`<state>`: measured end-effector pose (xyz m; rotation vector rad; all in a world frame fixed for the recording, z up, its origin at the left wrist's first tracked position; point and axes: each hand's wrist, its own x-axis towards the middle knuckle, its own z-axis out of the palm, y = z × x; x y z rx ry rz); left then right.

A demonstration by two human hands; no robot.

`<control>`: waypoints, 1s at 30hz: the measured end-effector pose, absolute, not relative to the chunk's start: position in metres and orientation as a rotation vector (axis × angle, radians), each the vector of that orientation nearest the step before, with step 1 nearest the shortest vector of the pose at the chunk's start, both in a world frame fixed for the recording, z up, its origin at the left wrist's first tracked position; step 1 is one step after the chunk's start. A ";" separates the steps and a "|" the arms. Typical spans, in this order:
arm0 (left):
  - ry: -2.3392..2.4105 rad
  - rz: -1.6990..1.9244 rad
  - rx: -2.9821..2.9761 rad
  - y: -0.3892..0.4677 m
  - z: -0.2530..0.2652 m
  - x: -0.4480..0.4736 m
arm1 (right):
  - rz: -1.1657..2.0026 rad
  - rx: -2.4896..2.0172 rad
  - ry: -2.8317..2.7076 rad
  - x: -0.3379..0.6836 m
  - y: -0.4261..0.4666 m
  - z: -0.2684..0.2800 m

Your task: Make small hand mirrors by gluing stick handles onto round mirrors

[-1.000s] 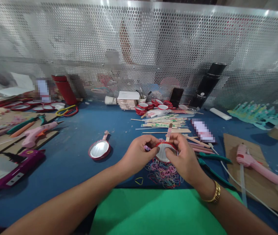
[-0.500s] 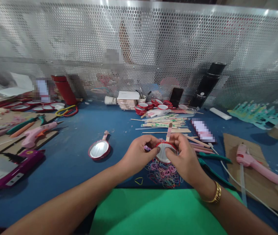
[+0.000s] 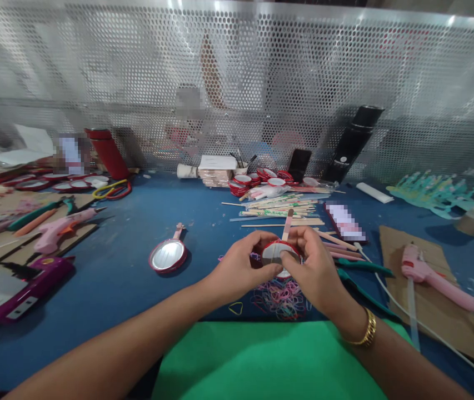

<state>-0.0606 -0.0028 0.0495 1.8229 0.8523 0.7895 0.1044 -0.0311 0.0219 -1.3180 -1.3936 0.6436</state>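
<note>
Between my two hands is a small round hand mirror [image 3: 273,253] with a red rim and a flat pink-and-wood stick handle [image 3: 287,225] pointing away from me. My left hand [image 3: 243,266] grips its left side, the thumb lying low across the face. On the right edge, my right hand [image 3: 314,266] holds it with the thumb pressed on the glass. A thin band seems to cross the mirror's face. Under the hands lies a pile of colourful small rubber bands [image 3: 284,300], partly hidden. One yellow band [image 3: 235,308] lies apart from the pile.
Another red-rimmed mirror [image 3: 168,255] lies to the left. Wooden sticks [image 3: 280,208] and stacked red discs [image 3: 243,183] are behind my hands. Teal-handled pliers [image 3: 365,268], a phone [image 3: 345,222] and a pink glue gun [image 3: 440,280] on cardboard stand right. A green sheet [image 3: 278,361] is nearest me.
My left thumb has slid down and across the mirror's face toward the right thumb. The mirror has shifted slightly left, and both hands keep hold of it.
</note>
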 end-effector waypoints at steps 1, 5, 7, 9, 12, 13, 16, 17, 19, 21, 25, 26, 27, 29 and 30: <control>0.848 0.786 1.837 -0.003 0.049 -0.061 | 0.643 -1.322 -1.391 0.104 -0.031 0.022; 0.849 0.793 1.890 -0.002 0.047 -0.061 | 0.658 -1.338 -1.382 0.104 -0.031 0.022; 0.858 0.804 1.904 -0.001 0.046 -0.061 | 0.664 -1.340 -1.378 0.104 -0.031 0.022; 0.867 0.814 1.912 -0.001 0.045 -0.061 | 0.655 -1.344 -1.372 0.104 -0.032 0.022; 0.877 0.826 1.917 -0.001 0.044 -0.060 | 0.644 -1.348 -1.368 0.102 -0.032 0.023; 0.879 0.829 1.919 -0.002 0.045 -0.060 | 0.644 -1.344 -1.369 0.101 -0.033 0.023; 0.886 0.841 1.919 -0.002 0.046 -0.059 | 0.646 -1.332 -1.371 0.100 -0.033 0.023; 0.884 0.843 1.918 -0.002 0.046 -0.059 | 0.648 -1.331 -1.371 0.099 -0.034 0.023; 0.876 0.846 1.913 -0.002 0.046 -0.059 | 0.651 -1.336 -1.369 0.099 -0.034 0.023; 0.869 0.850 1.906 -0.002 0.045 -0.059 | 0.653 -1.343 -1.368 0.099 -0.034 0.023; 0.860 0.864 1.883 -0.001 0.044 -0.059 | 0.668 -1.339 -1.365 0.099 -0.034 0.022; 0.859 0.867 1.879 -0.001 0.043 -0.059 | 0.676 -1.338 -1.364 0.099 -0.034 0.022; 0.859 0.869 1.877 -0.001 0.043 -0.059 | 0.682 -1.338 -1.363 0.099 -0.034 0.022; 0.863 0.871 1.872 -0.001 0.043 -0.059 | 0.686 -1.342 -1.360 0.099 -0.033 0.022; 0.864 0.871 1.869 -0.002 0.043 -0.059 | 0.686 -1.342 -1.361 0.099 -0.033 0.022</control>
